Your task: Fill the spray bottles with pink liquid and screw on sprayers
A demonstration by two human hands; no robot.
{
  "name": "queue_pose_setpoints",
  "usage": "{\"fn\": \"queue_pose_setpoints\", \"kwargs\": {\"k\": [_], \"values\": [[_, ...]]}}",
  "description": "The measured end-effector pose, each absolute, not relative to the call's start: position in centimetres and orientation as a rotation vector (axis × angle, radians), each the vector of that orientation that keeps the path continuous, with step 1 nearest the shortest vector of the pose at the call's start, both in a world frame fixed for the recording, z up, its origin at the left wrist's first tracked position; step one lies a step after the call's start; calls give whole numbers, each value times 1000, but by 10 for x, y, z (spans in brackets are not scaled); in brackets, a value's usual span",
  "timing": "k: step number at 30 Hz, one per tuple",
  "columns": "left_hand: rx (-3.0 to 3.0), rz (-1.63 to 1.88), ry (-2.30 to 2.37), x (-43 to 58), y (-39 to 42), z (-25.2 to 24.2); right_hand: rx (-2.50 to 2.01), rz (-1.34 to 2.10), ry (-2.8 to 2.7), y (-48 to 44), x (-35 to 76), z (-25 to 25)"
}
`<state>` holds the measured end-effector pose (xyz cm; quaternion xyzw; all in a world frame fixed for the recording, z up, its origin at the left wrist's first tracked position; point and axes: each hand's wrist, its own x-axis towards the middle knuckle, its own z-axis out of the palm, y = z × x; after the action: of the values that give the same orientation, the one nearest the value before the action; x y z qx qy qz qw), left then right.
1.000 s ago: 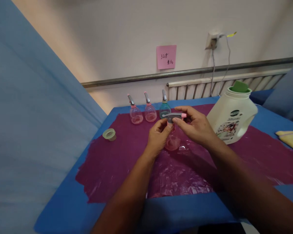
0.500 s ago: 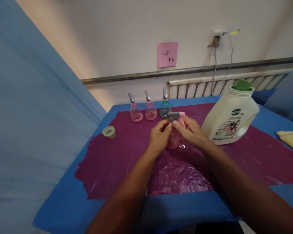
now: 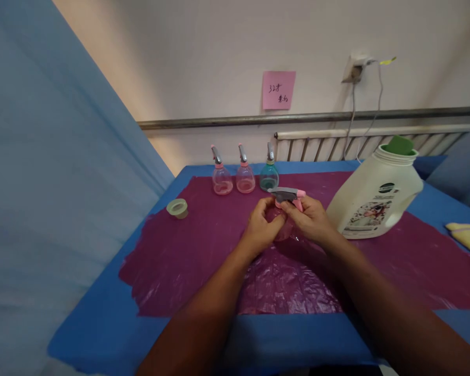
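- Left hand, in the head view, has moved down from the neck onto the body of the pink spray bottle; its fingers curl around, probably for keeping it steady.
- Right hand, nearly closed, grips the spray head, likely to control its angle.
- Spray bottle is between both hands; white jug stands at three o'clock from it.
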<state>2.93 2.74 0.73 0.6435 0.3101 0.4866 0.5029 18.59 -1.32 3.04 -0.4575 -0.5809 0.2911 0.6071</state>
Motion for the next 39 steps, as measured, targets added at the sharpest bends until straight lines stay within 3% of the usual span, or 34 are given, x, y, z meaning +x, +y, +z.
{"fn": "queue_pose_setpoints", "kwargs": {"k": [16, 29, 39], "values": [[1646, 1169, 756, 25, 26, 4, -1074, 698, -992, -15, 168, 17], [1670, 1171, 766, 25, 24, 0, -1122, 583, -1103, -11, 171, 15], [1738, 1217, 659, 23, 22, 0, -1060, 701, -995, -7, 156, 19]]}}
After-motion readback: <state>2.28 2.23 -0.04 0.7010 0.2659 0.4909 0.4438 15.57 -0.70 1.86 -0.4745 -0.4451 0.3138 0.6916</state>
